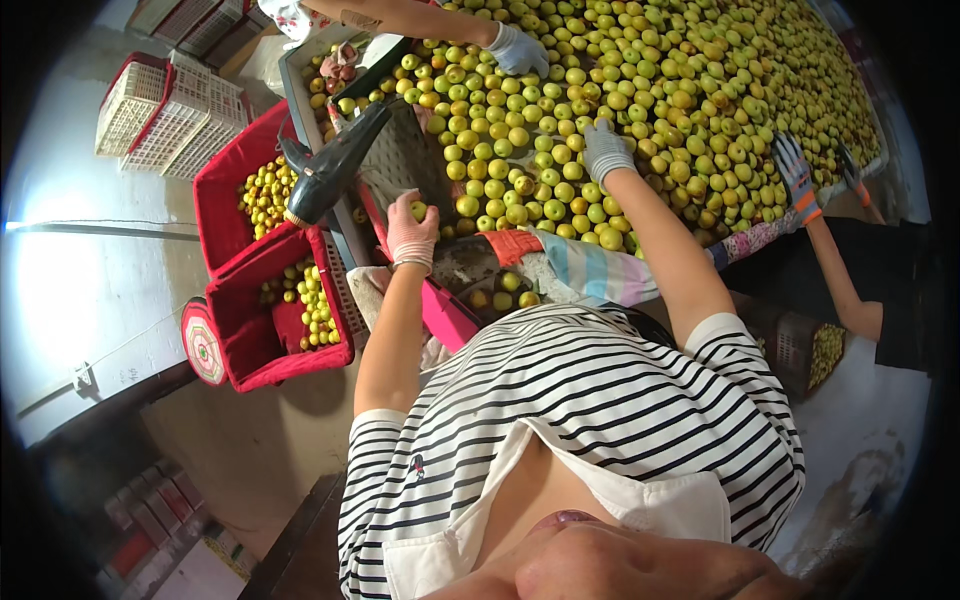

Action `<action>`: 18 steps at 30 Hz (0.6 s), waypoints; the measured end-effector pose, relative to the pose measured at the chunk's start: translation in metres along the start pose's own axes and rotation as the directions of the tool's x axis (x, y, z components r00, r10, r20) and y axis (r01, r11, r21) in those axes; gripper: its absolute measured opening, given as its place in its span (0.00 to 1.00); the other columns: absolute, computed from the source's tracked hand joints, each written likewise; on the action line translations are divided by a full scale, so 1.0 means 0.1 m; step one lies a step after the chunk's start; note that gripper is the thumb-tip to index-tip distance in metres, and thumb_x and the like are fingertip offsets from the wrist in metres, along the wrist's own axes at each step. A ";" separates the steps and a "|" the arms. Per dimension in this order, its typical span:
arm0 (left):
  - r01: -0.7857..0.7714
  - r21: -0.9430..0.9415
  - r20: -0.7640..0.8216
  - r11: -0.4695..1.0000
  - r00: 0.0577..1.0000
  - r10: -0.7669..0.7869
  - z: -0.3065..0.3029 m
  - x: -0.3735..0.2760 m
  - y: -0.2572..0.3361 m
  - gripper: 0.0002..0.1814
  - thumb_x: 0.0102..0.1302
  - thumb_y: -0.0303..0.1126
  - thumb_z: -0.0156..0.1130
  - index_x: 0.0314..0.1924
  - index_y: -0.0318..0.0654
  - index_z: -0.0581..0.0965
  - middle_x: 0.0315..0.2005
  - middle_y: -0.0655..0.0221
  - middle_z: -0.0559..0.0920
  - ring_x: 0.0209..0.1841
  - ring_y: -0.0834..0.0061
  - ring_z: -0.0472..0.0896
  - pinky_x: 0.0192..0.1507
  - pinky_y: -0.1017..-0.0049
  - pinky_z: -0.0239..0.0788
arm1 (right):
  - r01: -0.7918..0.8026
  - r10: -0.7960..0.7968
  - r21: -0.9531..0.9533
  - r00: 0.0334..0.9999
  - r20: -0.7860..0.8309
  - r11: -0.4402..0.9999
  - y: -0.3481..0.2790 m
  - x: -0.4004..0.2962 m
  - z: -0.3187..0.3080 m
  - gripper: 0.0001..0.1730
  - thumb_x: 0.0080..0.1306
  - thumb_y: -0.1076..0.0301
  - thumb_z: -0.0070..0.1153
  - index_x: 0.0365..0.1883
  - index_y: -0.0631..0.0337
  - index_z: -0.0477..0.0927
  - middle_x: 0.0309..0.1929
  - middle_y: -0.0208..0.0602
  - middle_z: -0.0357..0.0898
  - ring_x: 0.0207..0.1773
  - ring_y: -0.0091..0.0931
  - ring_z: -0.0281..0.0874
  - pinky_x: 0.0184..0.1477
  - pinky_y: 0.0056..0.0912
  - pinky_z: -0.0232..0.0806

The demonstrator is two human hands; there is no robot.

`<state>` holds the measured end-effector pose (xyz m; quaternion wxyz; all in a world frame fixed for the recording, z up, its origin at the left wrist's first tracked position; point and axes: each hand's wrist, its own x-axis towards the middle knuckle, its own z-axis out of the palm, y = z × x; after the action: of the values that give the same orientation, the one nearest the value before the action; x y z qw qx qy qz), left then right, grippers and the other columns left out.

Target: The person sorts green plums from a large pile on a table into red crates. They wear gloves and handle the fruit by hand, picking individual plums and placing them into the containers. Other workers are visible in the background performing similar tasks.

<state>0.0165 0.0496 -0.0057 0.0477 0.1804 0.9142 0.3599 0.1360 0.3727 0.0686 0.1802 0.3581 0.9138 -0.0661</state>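
Note:
My left hand (pixel 412 232), in a pale glove, holds a small yellow-green fruit (pixel 418 211) that looks like a jujube. It is above the near left edge of the sorting table, beside a pink-red strip (pixel 373 217). My right hand (pixel 606 154), in a grey knitted glove, reaches into the spread of similar fruits (pixel 517 137). Its fingertips touch the fruits; whether one is gripped is hidden. Around it the fruits lie loosely in the middle and heap thickly to the right. Striped cloth (pixel 600 266) covers the table's near edge.
Red-lined crates (pixel 247 371) with fruits stand at the left, below a dark hair-dryer-shaped object (pixel 330 172). White plastic crates (pixel 180 112) are stacked behind. A co-worker's gloved hand (pixel 519 51) works across the table; another person's gloved hands (pixel 795 176) are at the right.

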 end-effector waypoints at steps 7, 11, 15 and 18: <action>0.078 0.035 0.037 0.996 0.996 -0.079 0.00 -0.01 0.17 0.25 0.60 0.46 0.65 0.55 0.46 0.76 0.51 0.61 0.78 0.54 0.58 0.78 0.54 0.65 0.71 | 0.387 -0.366 -0.045 0.820 -0.440 0.921 -0.24 -0.13 0.96 0.31 0.69 0.58 0.48 0.69 0.53 0.63 0.72 0.43 0.56 0.72 0.41 0.54 0.71 0.51 0.53; 0.091 0.058 0.037 0.994 0.995 -0.093 0.00 -0.02 0.15 0.25 0.60 0.46 0.65 0.55 0.47 0.75 0.51 0.62 0.78 0.53 0.57 0.78 0.54 0.64 0.72 | 0.356 -0.340 -0.018 0.873 -0.349 0.934 -0.41 -0.16 0.89 0.35 0.69 0.52 0.47 0.73 0.50 0.57 0.77 0.36 0.49 0.78 0.39 0.45 0.75 0.55 0.44; 0.136 0.110 0.066 0.985 0.987 -0.144 -0.02 0.01 0.18 0.25 0.61 0.47 0.64 0.55 0.47 0.75 0.52 0.61 0.78 0.53 0.57 0.79 0.52 0.63 0.72 | 0.494 -0.471 -0.074 0.759 -0.449 0.866 -0.60 0.15 0.57 0.35 0.71 0.47 0.43 0.73 0.51 0.58 0.77 0.38 0.50 0.78 0.38 0.46 0.77 0.50 0.38; 0.121 0.107 0.069 0.987 0.989 -0.129 0.00 0.01 0.18 0.24 0.61 0.46 0.64 0.55 0.47 0.75 0.51 0.60 0.79 0.53 0.56 0.78 0.53 0.64 0.72 | 0.391 -0.412 -0.138 0.819 -0.398 0.910 -0.69 0.69 0.26 0.37 0.73 0.44 0.38 0.75 0.51 0.53 0.78 0.38 0.49 0.78 0.38 0.46 0.78 0.49 0.35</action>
<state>0.0207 0.0619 0.0061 0.0954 0.1383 0.9386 0.3015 0.0497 0.3595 0.0182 -0.0290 0.1586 0.9869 -0.0012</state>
